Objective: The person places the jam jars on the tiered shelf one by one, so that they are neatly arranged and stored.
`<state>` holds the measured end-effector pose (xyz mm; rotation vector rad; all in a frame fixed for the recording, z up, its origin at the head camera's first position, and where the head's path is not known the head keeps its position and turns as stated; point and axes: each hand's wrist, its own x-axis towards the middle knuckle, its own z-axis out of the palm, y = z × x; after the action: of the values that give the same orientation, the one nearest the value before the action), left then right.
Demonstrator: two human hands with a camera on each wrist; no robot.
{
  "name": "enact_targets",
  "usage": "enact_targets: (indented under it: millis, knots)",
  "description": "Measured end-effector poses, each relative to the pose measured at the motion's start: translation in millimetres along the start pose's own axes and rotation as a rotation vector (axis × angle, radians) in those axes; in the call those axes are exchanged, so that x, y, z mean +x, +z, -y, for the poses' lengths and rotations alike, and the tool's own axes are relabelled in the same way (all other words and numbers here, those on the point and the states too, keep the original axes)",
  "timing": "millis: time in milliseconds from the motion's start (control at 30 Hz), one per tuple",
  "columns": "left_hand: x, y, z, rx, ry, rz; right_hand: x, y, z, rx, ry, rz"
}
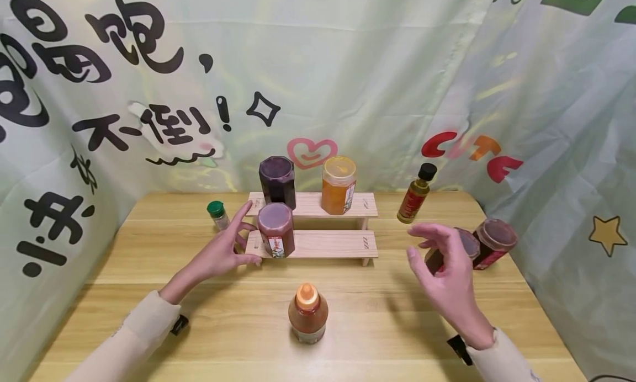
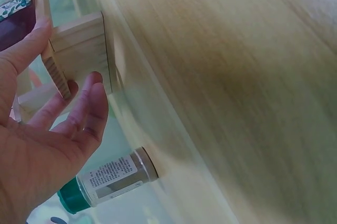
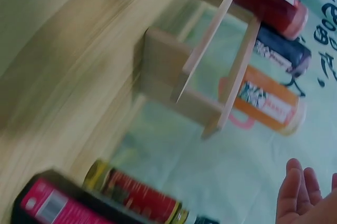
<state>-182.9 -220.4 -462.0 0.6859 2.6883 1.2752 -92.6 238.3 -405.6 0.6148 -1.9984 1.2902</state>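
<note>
Left hand point(image 1: 223, 252) at wooden rack point(image 1: 330, 244), left edge, right hand point(image 1: 452, 280) over tabletop point(image 1: 521, 313), near right edge, thumbs apart from fingers

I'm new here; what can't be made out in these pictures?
- Head view: left jar of the dark pair, partly hidden by the right hand.
- Left wrist view: rest of the lower-shelf jar, cut off by the left edge.
- Left wrist view: fine print on the green-capped shaker, too small.
- Right wrist view: lettering on the red-labelled bottle, blurred.
</note>
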Motion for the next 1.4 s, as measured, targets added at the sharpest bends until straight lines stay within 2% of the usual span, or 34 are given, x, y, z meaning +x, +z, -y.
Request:
enact_targets:
  millis: [133, 333, 533, 700, 833, 1033, 1233, 1400]
  knots:
    - [-0.4, -0.3, 0.1, -0.001, -0.009, 0.003, -5, -19, 2, -0.018, 0.061, -0.050]
    - [-0.1, -0.1, 1.2, -0.001, 0.005, -0.001, -15, -44, -4, -0.029, 0.230, -0.075]
    - [0.4, 0.6, 0.0, 0.002, 0.006, 0.000, -25, -62, -9, -0.125, 0.285, -0.152]
    - [0.3, 0.5, -1.8, 0.003, -0.004, 0.002, -33, -73, -11, -0.246, 0.412, -0.173]
    - [-0.6, 0.2, -1.5, 0.002, -0.003, 0.000, -38, -79, -15, -0.351, 0.506, -0.117]
    - [-1.5, 0.1, 0.2, -0.008, -0.002, -0.002, -46, -86, -28, -0.449, 0.576, 0.047]
    - [-1.6, 0.0, 0.3, -0.011, -0.002, -0.005, -47, -87, -39, -0.415, 0.606, 0.167]
    - [-1.7, 0.4, 0.5, -0.017, 0.000, -0.007, -46, -87, -47, -0.337, 0.639, 0.212]
